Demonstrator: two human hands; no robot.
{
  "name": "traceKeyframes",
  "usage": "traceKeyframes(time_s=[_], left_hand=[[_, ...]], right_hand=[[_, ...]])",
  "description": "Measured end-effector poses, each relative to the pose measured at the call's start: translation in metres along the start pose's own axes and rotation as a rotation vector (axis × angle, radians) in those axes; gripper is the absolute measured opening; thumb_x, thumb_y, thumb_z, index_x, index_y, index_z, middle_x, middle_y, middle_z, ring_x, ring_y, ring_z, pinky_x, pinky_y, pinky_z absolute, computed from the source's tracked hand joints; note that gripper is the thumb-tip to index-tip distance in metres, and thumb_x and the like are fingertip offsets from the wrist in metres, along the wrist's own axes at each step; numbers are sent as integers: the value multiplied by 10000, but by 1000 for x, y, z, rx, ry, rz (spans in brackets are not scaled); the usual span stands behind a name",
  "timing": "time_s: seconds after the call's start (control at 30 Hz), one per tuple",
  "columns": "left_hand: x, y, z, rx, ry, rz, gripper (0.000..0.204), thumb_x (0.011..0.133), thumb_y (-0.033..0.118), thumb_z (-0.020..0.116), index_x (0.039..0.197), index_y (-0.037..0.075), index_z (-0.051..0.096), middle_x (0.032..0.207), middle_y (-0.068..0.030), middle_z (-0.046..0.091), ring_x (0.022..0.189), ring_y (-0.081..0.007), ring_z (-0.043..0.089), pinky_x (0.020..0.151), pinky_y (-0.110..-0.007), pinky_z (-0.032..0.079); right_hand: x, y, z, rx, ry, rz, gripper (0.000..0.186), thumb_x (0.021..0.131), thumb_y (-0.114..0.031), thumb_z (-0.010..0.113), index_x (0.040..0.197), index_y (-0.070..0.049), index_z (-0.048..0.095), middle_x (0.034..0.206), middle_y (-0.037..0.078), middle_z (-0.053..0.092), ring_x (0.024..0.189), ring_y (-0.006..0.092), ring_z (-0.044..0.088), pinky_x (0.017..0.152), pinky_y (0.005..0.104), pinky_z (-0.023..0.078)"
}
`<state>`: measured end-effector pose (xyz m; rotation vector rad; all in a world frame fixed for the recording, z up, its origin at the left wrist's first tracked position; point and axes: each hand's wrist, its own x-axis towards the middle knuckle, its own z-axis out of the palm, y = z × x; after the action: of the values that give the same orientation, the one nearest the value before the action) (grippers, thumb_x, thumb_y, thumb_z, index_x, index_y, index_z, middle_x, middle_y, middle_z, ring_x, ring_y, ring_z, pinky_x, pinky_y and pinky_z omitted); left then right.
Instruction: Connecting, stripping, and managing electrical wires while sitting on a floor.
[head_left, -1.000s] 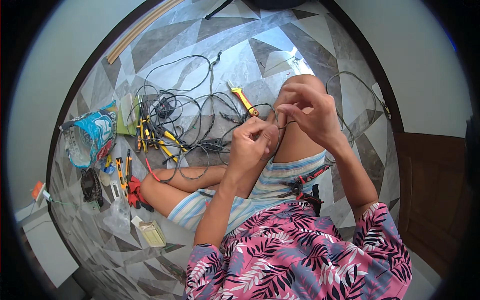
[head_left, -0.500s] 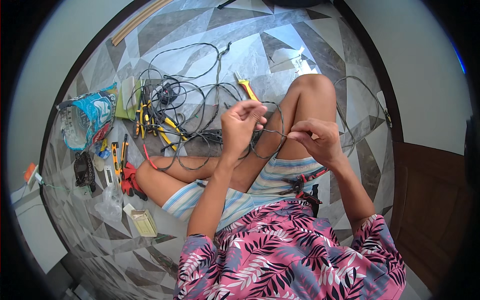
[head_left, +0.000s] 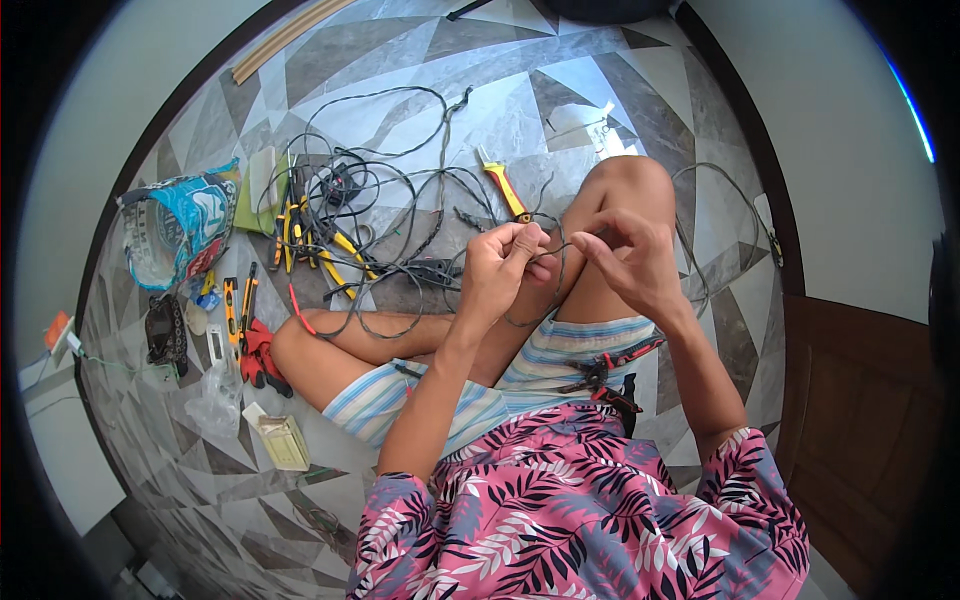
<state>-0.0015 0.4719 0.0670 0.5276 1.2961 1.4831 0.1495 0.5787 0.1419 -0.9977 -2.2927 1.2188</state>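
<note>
My left hand (head_left: 505,270) is raised over my bent leg, thumb and fingers pinched on a thin dark electrical wire (head_left: 557,246). Close to its right, my right hand (head_left: 638,262) pinches the same wire between thumb and forefinger, its other fingers curled. From my hands the wire loops down over my leg toward a tangle of dark twisted wire (head_left: 440,175) on the floor. Just beyond my left hand lies a yellow-and-red handled tool (head_left: 507,192) with a short metal blade. Red-and-black pliers (head_left: 598,376) rest on my lap.
Left of the tangle lie yellow-and-black pliers (head_left: 345,262), a yellow utility knife (head_left: 231,305) and red-and-black gloves (head_left: 262,358). Farther left stands a blue plastic bag (head_left: 190,225). A small open box (head_left: 283,440) sits by my thigh. A wooden door (head_left: 850,400) is at the right.
My hands have come closer together, the left shifting right and down, the right slightly up. The wire loop between them has changed shape and moved.
</note>
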Motion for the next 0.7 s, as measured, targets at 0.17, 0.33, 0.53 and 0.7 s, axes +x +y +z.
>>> traceKeyframes(time_s=[0.17,0.33,0.53,0.7], left_hand=[[11,-5,-20,-297,166,-1,298,997,247,559,1084,-33,612,859,-93,680,698,-118,639,655,-253,541],[14,-2,-22,-451,162,127,325,995,202,563,1225,-27,559,922,-92,678,721,-92,600,696,-253,524],[4,-7,-12,-399,67,140,279,981,180,588,1173,-20,609,918,-77,682,692,-61,585,630,-202,491],[3,-5,-1,-466,13,121,272,978,169,589,1165,-28,600,931,-86,689,679,-50,579,614,-197,495]], right_hand=[[-19,7,-11,-65,-128,-224,94,791,-44,746,836,5,679,759,118,681,646,197,644,597,289,483],[-40,23,-10,-102,-113,102,147,774,-36,750,839,27,635,763,107,632,686,235,616,651,331,485],[-118,25,2,-428,134,-155,517,681,-261,845,1065,-42,576,1066,181,513,970,372,538,821,451,450],[-163,22,-6,-772,-213,-93,760,578,-423,872,1144,-50,528,1147,160,486,1141,366,447,979,535,335]])
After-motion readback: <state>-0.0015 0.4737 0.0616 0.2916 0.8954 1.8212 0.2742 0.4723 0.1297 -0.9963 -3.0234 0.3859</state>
